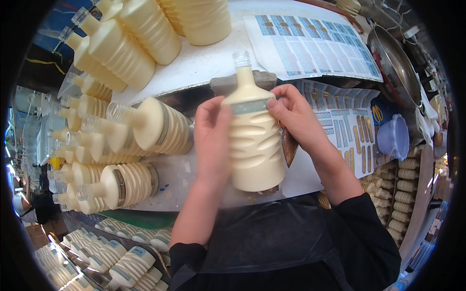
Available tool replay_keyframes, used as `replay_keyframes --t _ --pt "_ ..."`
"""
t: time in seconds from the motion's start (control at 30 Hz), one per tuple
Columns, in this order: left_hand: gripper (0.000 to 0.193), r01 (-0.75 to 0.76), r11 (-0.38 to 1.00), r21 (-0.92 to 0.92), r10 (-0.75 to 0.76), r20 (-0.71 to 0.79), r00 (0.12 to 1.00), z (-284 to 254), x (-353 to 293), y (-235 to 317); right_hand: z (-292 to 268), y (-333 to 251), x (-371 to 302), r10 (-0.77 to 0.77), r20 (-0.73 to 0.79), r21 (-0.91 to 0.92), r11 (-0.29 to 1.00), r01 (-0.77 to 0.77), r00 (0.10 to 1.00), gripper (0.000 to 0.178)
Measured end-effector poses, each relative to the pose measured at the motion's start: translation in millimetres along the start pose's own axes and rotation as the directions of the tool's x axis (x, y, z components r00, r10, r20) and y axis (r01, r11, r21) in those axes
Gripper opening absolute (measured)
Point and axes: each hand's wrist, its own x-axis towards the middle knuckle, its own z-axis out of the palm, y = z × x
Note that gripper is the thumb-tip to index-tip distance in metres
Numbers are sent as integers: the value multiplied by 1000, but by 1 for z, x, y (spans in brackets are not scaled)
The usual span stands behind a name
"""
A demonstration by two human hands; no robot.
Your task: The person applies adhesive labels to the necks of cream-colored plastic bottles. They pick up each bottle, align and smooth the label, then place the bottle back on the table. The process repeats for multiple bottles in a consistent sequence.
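In front of me a cream bottle point(255, 160) with a ribbed body and clear threaded glass neck leans on a grey block point(221, 86). A greenish label strip point(248, 106) runs across its shoulder. My right hand point(298, 119) has its thumb pressed on the strip's right end, with the fingers curled behind the bottle. On the other side, my left hand point(213, 133) is slightly blurred, its curled fingers against the bottle's left edge. A brown pointed piece point(289, 146) shows beside the bottle, under my right hand; its kind is unclear.
Similar bottles with labels point(162, 127) lie at the left; larger cream bottles point(121, 51) stand behind. Printed label sheets point(315, 46) lie at the back and right, near a lilac bucket point(392, 137) and a metal basin point(395, 63). More bottles point(128, 266) fill the lower left.
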Motion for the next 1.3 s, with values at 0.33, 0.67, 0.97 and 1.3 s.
replay_keyframes --t 0.33,0.67,0.97,1.3 --pt "26 12 1000 7 -12 -26 1000 1 1 0 4 -3 0 4 2 46 999 -4 1000 34" --pt "20 61 994 -90 -61 -4 998 -2 1 5 -3 -5 1 73 97 224 970 -93 993 36" --pt "20 -13 998 56 15 -30 999 2 2 1 -3 1 5 31 79 153 987 -43 996 30" --pt "24 -35 993 115 36 -10 999 1 3 0 0 2 6 56 83 114 991 -66 995 31"
